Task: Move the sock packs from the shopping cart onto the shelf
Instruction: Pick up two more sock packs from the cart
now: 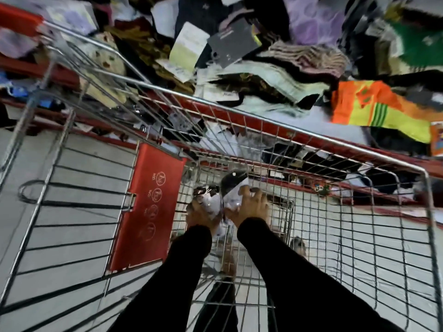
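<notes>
Both my arms in black sleeves reach down into the wire shopping cart (282,129). My left hand (200,215) grips a pale, plastic-wrapped sock pack (211,202) near the cart's bottom. My right hand (251,207) lies on a white and dark sock pack (233,185) beside it, fingers curled over it. Above the cart's far rim the red-edged shelf (311,142) is heaped with mixed sock packs. An orange and yellow sock pack (374,109) lies near the shelf's front edge at the right.
The cart's red child-seat flap (148,207) stands to the left of my hands. A lower red shelf (383,202) with more dark packs shows through the cart's wire side. Pale floor tiles (60,164) lie below. The picture is blurred by motion.
</notes>
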`<state>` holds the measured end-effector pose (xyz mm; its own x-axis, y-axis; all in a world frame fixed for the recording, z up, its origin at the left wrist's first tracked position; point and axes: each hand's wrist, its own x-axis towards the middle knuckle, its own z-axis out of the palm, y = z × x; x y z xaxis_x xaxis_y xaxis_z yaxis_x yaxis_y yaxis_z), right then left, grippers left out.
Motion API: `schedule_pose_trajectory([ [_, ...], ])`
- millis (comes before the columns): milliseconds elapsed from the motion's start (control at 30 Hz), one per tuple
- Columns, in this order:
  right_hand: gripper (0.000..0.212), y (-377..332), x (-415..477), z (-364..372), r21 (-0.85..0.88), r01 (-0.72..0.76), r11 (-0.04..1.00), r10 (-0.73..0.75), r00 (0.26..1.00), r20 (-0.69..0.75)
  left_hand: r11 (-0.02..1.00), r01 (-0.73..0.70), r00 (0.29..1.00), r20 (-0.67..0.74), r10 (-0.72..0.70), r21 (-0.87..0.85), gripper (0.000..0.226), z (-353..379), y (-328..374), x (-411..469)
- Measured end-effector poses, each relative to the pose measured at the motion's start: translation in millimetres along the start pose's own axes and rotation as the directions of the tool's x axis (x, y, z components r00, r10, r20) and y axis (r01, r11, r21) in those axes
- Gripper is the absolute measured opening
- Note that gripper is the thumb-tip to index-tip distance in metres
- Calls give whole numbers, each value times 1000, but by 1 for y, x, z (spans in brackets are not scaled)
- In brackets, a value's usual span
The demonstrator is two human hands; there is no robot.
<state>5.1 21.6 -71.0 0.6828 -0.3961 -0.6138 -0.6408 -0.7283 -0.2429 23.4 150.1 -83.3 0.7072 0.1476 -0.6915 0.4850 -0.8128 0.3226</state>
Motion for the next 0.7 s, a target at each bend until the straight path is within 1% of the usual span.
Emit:
schedule_pose_trajectory([
  [67, 80, 6, 3, -4, 27, -8, 1000, 7, 999, 38, 998, -17, 1000, 16, 16, 58, 91, -1, 1, 1],
  [133, 85, 15, 4, -8, -31, -4, 1000, 5, 1000, 28, 994, -26, 999, 28, 24, 103, 95, -3, 3, 1],
  [233, 89, 28, 3, -10, -156, -6, 988, 2, 1000, -30, 991, 47, 999, 1, -48, 123, 102, -2, 8, 1],
  [333, 84, 31, 2, -11, -223, 38, 974, -53, 997, -63, 978, 125, 991, -74, -114, 169, 89, -3, 19, -5],
  [400, 83, 32, 1, -12, -183, 47, 982, -62, 995, -75, 980, 146, 987, -93, -134, 132, 87, -6, 24, -11],
  [467, 90, 35, -6, -19, -90, 18, 996, -25, 997, -75, 988, 127, 990, -79, -120, 84, 96, -13, 28, -17],
  [567, 114, 41, -25, -38, 17, -29, 999, 30, 999, -46, 998, 68, 996, -56, -68, -7, 117, -28, 34, -29],
  [633, 128, 42, -44, -59, 88, -52, 995, 55, 998, -34, 998, 24, 996, -79, -29, -59, 125, -41, 42, -45],
  [667, 131, 41, -51, -68, 127, -54, 990, 60, 997, -48, 997, -2, 995, -95, -5, -75, 122, -48, 48, -53],
  [700, 130, 40, -65, -83, 166, -48, 985, 61, 995, -75, 995, -37, 994, -108, 27, -92, 110, -59, 54, -67],
])
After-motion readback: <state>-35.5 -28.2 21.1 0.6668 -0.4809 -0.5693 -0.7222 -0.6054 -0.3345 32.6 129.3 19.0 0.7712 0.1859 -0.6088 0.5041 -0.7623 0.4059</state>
